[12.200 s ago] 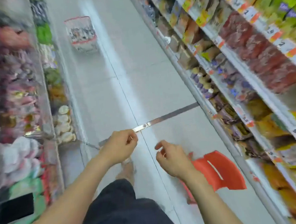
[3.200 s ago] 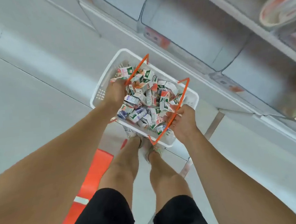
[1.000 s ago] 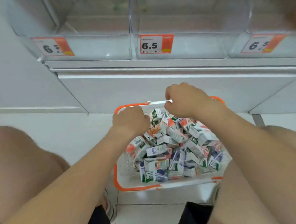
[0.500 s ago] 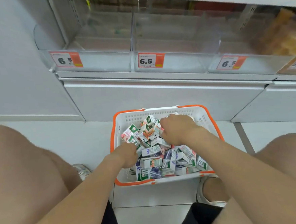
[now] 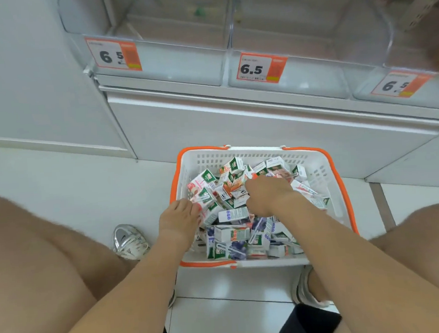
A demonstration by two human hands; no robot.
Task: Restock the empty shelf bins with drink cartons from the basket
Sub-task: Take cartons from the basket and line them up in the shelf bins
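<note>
The basket [image 5: 251, 155] is off my arms now. A few seconds ago I was carrying it by its handles; a second ago my grips were still at its far rim. Now it sits on the floor [image 5: 71, 182] right under the bins, handles folded flat on the rim, and both grips are down in the cartons [image 5: 235, 234]. I take that to mean the hauling is over and the picking has begun. No carton has reached a bin yet.

My left grip [image 5: 179, 217] is at the near left of the pile, fingers curled over a red-and-white carton [image 5: 206, 210] and holding it. My right grip [image 5: 267, 193] is knuckles-up in the middle of the heap. Its fingers curl down among the cartons with the tips hidden, so I cannot tell if it has closed on one.

The basket is heaped nearly to its rim, all of it jumbled and lying every way. Green-and-white and orange packs sit toward the far side, blue ones toward me.

Above it three clear bins stand side by side on the shelf, each with a 6.5 tag [image 5: 261, 68] on its front. The left bin [image 5: 174, 62] and middle bin [image 5: 310, 63] look bare inside. The right bin [image 5: 369, 88] runs off the edge of view, so I cannot vouch for it.
</note>
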